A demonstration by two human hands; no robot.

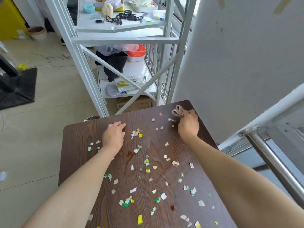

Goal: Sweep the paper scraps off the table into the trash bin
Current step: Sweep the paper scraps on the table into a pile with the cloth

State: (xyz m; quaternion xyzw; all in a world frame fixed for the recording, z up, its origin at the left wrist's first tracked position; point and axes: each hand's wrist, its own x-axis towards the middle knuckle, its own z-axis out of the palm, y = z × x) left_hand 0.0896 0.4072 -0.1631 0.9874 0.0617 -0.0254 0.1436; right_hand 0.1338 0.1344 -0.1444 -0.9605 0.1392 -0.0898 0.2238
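Several small paper scraps (144, 175), white with green, yellow and red patches, lie scattered over the dark wooden table (79, 134). Near the far right corner my right hand (188, 125) grips a bunched beige cloth (177, 111) just above the tabletop. My left hand (114, 135) rests flat on the table towards the far left, fingers slightly spread, holding nothing. A round metal rim, possibly the trash bin (93, 117), peeks out just beyond the table's far edge; most of it is hidden.
A white metal shelf rack (118, 40) loaded with bags and small items stands right behind the table. A white wall (238, 55) and a steel handrail (271, 160) close off the right side. Tiled floor (41, 129) lies to the left, with a black stand base (18, 89).
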